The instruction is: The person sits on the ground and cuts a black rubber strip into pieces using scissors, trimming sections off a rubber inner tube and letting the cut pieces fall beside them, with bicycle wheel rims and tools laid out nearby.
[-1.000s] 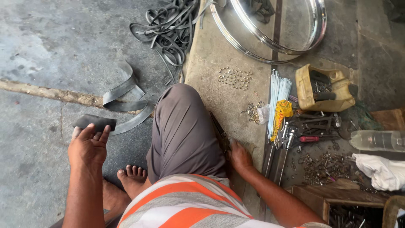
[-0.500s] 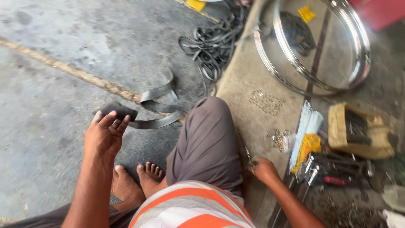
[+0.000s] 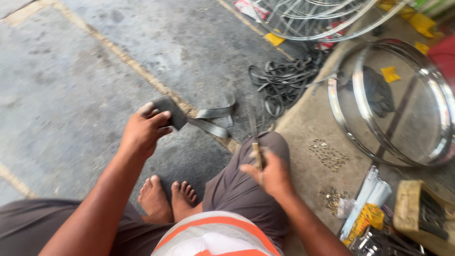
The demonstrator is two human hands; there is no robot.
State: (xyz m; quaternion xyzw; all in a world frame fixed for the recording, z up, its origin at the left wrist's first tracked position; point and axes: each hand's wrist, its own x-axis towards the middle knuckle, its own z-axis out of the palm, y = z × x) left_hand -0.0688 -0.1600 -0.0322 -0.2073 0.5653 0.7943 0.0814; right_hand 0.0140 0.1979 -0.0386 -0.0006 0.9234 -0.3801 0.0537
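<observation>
My left hand [image 3: 142, 130] grips one end of a grey rubber strip [image 3: 208, 121], which trails to the right in loops over the concrete floor. My right hand [image 3: 268, 173] is raised over my bent knee and is closed on a thin, stick-like tool [image 3: 257, 154] with a brownish handle; motion blur hides its details. I sit on the floor with my bare feet [image 3: 166, 196] tucked between my legs.
Shiny metal wheel rims [image 3: 433, 156] lie on a mat at the right, more rims [image 3: 308, 21] at the top. A tangle of black rubber [image 3: 279, 83] lies near them. Small metal parts [image 3: 327, 154], spokes in packets [image 3: 367, 199] and a tool box [image 3: 419, 213] sit at the lower right.
The view has swung left and up. My right hand rose from the mat to above my knee, now holding a thin tool. My left hand keeps the rubber strip and has lifted it slightly.
</observation>
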